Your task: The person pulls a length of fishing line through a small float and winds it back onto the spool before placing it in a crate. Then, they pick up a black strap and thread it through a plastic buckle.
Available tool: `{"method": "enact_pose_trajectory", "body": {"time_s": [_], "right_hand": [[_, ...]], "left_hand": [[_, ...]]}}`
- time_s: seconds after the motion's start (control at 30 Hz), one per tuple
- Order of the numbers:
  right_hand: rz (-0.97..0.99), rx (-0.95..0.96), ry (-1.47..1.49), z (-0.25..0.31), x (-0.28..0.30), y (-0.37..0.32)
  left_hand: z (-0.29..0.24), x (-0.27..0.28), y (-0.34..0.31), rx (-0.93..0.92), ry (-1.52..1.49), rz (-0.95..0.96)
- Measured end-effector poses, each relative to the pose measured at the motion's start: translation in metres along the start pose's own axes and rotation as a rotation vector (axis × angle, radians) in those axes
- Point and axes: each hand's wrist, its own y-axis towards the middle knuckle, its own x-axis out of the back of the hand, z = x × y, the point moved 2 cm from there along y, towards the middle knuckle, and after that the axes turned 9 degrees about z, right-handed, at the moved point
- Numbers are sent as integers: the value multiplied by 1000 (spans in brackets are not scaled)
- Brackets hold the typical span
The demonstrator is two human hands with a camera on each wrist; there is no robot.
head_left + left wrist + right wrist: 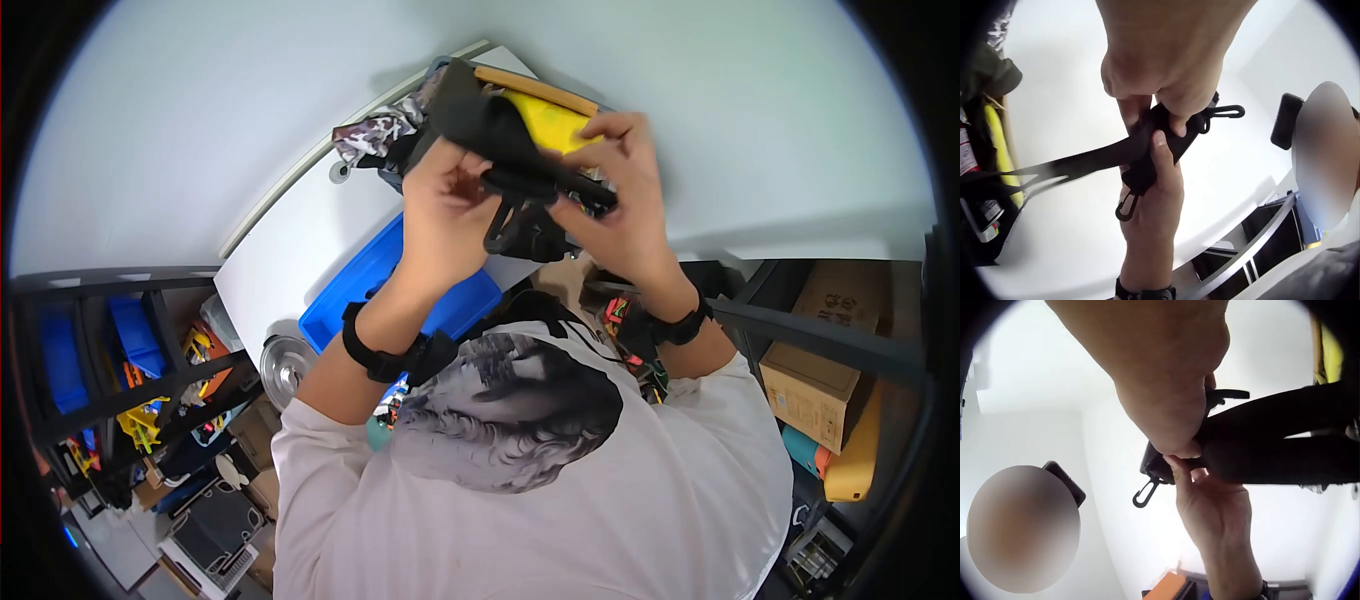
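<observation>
A black shoulder strap (pixel 480 115) with a thick pad and plastic snap hooks is held up between both hands. My left hand (pixel 445 215) pinches the bunched strap from one side, thumb and fingers curled in. From the other side my right hand (pixel 635 215) grips it, its thumb pressed on the black pad in the left wrist view. One snap hook (pixel 1126 209) dangles at the lower end there, and another hook (pixel 1225 112) sticks out at the upper end. Loops of webbing (pixel 1079 164) trail away to the side. The palms hide part of the pad.
Below the hands, a blue bin (pixel 335 295) sits on the white table (pixel 275 240). Camouflage cloth (pixel 375 135) and a yellow item (pixel 545 120) lie behind. A round metal lid (pixel 287 362) is at left, near shelves with blue trays (pixel 135 335). Cardboard boxes (pixel 815 390) stand at right.
</observation>
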Motion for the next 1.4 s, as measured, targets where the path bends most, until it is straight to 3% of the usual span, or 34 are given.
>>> {"method": "enact_pose_trajectory", "body": {"time_s": [0.07, 0.13, 0.17, 0.2, 0.27, 0.3, 0.33, 0.37, 0.4, 0.43, 0.47, 0.53, 0.6, 0.67, 0.77, 0.87, 0.9, 0.93, 1.0, 1.03, 1.1, 1.27, 1.33, 1.4], "right_hand": [[-89, 48, -61, -17, 8, 6], [-193, -61, 754, -33, 6, 11], [-98, -259, 1059, -43, 0, 7], [-107, -260, 1063, -55, 0, 3], [496, -515, 824, -82, -12, -5], [497, -513, 828, -93, -18, -10], [509, -641, 960, -106, -27, -15], [524, -772, 1092, -116, -33, -20], [535, -772, 1097, -121, -34, -19], [377, -900, 1181, -128, -34, -17], [213, -1026, 1258, -137, -33, -17], [257, -1061, 1382, -139, -29, -6], [24, -1167, 1578, -121, -22, 16], [55, -1119, 1610, -141, -43, 17], [185, -789, 818, -165, -62, 20], [164, -653, 798, -153, -64, 27], [225, -580, 1110, -148, -63, 32], [233, -581, 1110, -152, -71, 32], [306, -244, 1094, -164, -91, 39], [315, -235, 1096, -171, -93, 46], [518, 126, 146, -179, -98, 61], [707, 213, -23, -216, -118, 90], [824, 264, -223, -217, -122, 100], [855, 297, -320, -210, -126, 105]], "left_hand": [[-12, -13, 26, -50, 207, -44], [-9, -15, 47, -5, 72, -94], [-8, -7, 56, -3, 244, -225], [-8, -1, 67, -6, 418, -355], [-12, 4, 87, -192, 158, -519], [-11, 16, 93, -281, 185, -566], [-10, 27, 98, -369, 386, -570], [-5, 30, 101, -525, 384, -451], [-2, 34, 102, -678, 381, -330], [4, 45, 99, -744, 668, -142], [9, 53, 91, -752, 1179, 1], [29, 43, 79, -654, 1444, 156], [64, 39, 68, -609, 1583, 178], [105, 54, 50, -395, 1642, 203], [149, 83, 27, -186, 1763, 199], [151, 94, 28, -36, 1826, 127], [150, 94, 30, 40, 1880, 131], [148, 94, 33, 116, 1933, 132], [152, 98, 36, 167, 1940, 192], [161, 106, 35, 214, 1930, 260], [159, 110, 32, 381, 1792, 341], [137, 110, 23, 622, 1473, 431], [124, 89, 16, 647, 1362, 168], [123, 72, 11, 596, 1459, 127]]}}
